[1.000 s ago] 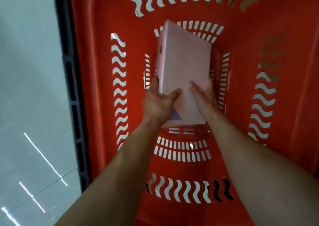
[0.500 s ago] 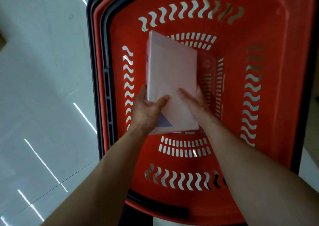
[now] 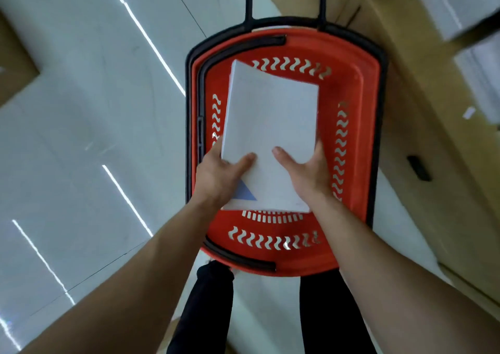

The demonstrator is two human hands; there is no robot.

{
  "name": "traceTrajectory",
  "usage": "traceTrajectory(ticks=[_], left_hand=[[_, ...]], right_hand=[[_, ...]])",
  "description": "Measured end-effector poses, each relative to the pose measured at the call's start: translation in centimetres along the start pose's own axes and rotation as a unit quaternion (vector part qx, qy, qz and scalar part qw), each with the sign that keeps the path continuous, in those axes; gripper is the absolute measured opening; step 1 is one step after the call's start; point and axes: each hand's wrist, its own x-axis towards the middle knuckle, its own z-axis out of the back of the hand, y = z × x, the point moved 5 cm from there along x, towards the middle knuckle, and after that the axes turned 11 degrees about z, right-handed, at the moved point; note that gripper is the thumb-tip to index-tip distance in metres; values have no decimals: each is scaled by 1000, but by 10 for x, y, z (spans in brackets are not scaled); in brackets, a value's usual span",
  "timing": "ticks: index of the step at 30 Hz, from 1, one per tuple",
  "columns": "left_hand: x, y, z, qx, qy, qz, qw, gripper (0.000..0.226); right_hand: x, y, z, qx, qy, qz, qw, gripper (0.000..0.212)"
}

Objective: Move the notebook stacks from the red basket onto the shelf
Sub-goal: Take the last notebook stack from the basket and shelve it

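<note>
Lifting notebook stack (image 3: 270, 126) higher, seemingly.

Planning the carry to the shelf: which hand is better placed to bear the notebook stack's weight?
Neither clearly: left hand and right hand grip opposite near corners of the notebook stack above the red basket. Both should carry.

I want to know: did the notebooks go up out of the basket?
Yes. The notebook stack has risen against the red basket, now overlapping its far rim.
</note>
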Motion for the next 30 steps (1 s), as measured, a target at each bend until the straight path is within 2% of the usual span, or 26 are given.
traceTrajectory(ticks=[3, 8, 13, 18, 22, 26, 30], left_hand=[[-45, -25, 18, 12, 1, -23, 1000, 58], [-138, -60, 51, -5, 3, -30, 1000, 47], [-229, -89, 87, -69, 10, -41, 997, 58], [-305, -119, 117, -88, 18, -74, 993, 53], [-350, -141, 130, -68, 34, -116, 990, 48], [-381, -158, 133, -33, 101, -165, 980, 51], [-416, -169, 130, 37, 154, -226, 961, 51]], right_hand=[[-32, 48, 24, -17, 0, 5, 1000, 84], [-92, 137, 70, -42, 11, 35, 998, 96], [-158, 223, 106, -62, 13, 74, 995, 99], [-217, 294, 140, -79, 0, 107, 991, 89], [-262, 330, 168, -87, -46, 123, 988, 93], [-311, 343, 192, -85, -115, 108, 984, 76], [-371, 339, 208, -47, -206, 82, 974, 84]])
